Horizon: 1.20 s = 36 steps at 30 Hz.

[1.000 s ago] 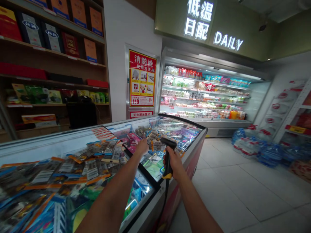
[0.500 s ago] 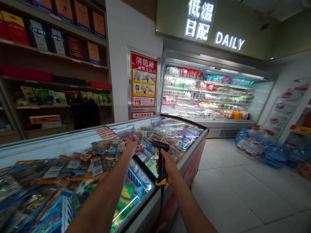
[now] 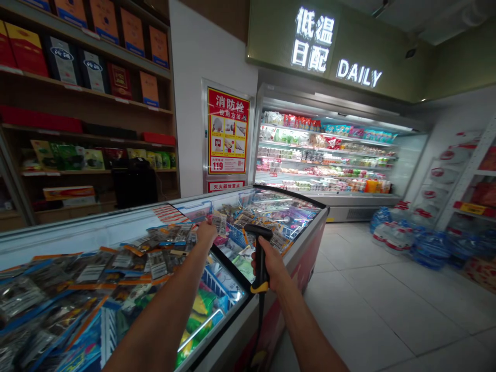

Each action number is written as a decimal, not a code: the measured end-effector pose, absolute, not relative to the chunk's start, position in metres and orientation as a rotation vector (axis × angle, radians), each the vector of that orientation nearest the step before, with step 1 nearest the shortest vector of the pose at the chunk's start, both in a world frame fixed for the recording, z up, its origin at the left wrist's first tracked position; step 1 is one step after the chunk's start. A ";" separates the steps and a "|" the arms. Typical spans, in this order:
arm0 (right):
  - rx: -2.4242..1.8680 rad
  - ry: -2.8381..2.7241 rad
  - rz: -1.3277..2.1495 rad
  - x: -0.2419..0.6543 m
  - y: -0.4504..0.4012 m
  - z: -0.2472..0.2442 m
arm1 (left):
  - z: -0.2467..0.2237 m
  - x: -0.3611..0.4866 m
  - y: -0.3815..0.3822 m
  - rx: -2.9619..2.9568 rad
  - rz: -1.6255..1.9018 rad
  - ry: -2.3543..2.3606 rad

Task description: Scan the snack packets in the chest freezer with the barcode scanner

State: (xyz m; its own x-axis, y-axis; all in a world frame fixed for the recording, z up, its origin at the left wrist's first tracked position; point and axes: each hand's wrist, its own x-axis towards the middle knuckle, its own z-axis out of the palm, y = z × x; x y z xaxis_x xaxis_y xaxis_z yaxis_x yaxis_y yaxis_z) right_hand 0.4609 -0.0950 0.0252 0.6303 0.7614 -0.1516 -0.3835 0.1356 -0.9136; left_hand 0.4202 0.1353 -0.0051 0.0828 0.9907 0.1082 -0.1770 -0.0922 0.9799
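Left hand [image 3: 206, 233] seemingly pinched packet [image 3: 219, 222] over freezer [image 3: 310, 254]; right hand [image 3: 272, 262] wrapped black scanner [image 3: 261, 261]. Done: both in hand. Remaining: unclear; heaped packets [image 3: 157, 265] lay in freezer, count indeterminable.

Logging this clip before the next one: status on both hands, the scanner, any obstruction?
Left hand at labelled packet, grip unclear. Right hand gripping barcode scanner, handle down. Scanner cable hanging beside chest freezer; no obvious obstruction.

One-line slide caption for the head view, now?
Right hand holds a corded handheld scanner; left hand is over a chest freezer of packets.
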 end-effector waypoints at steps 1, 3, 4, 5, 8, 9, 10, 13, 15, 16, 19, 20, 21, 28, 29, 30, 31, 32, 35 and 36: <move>-1.166 -0.382 0.844 0.464 -0.095 0.025 | -0.004 0.415 0.135 1.234 1.296 1.016; -1.162 -0.362 0.829 0.469 -0.096 0.023 | 0.001 0.404 0.132 1.405 1.271 1.113; -1.159 -0.351 0.826 0.471 -0.097 0.022 | 0.003 0.399 0.130 1.565 1.217 1.170; -1.157 -0.342 0.826 0.473 -0.097 0.021 | 0.006 0.393 0.127 1.768 1.129 1.236; -1.145 -0.324 0.823 0.478 -0.097 0.019 | 0.013 0.376 0.117 2.351 0.778 1.446; -1.143 -0.318 0.821 0.479 -0.097 0.019 | 0.014 0.371 0.114 2.439 0.713 1.505; -1.140 -0.312 0.819 0.480 -0.097 0.018 | 0.015 0.368 0.112 2.487 0.676 1.561; -1.129 -0.297 0.803 0.484 -0.098 0.016 | 0.014 0.364 0.107 2.571 0.678 1.690; -1.118 -0.292 0.786 0.488 -0.101 0.016 | 0.015 0.368 0.104 2.668 0.763 1.719; -1.112 -0.294 0.777 0.490 -0.102 0.016 | 0.016 0.373 0.103 2.716 0.814 1.714; -1.099 -0.305 0.759 0.497 -0.106 0.016 | 0.018 0.396 0.097 2.782 0.852 1.619; -1.102 -0.299 0.754 0.499 -0.107 0.016 | 0.018 0.407 0.095 2.784 0.820 1.542; -1.108 -0.286 0.749 0.501 -0.108 0.016 | 0.017 0.419 0.092 2.775 0.779 1.440; -1.127 -0.292 0.739 0.509 -0.115 0.009 | -0.016 0.500 0.080 2.406 0.686 0.906; -1.126 -0.294 0.740 0.510 -0.116 0.007 | -0.021 0.506 0.080 2.369 0.683 0.918; -1.126 -0.294 0.740 0.512 -0.116 0.006 | -0.025 0.509 0.081 2.317 0.681 0.938; -1.124 -0.295 0.738 0.513 -0.117 0.005 | -0.028 0.511 0.083 2.256 0.681 0.962; -1.124 -0.296 0.740 0.513 -0.118 0.004 | -0.030 0.510 0.086 2.188 0.680 0.986; -1.121 -0.291 0.766 0.508 -0.117 0.006 | -0.029 0.501 0.094 1.946 0.692 1.027; -1.121 -0.290 0.783 0.504 -0.117 0.007 | -0.027 0.496 0.097 1.856 0.705 1.029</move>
State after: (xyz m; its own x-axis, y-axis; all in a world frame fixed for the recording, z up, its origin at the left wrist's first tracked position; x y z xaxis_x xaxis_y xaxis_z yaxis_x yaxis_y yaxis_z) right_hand 0.5043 -0.1169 0.0075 0.7048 0.6893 -0.1675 -0.4141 0.2081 -0.8861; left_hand 0.4963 0.0967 -0.0266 0.4968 0.8657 0.0612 0.3696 -0.2749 0.8876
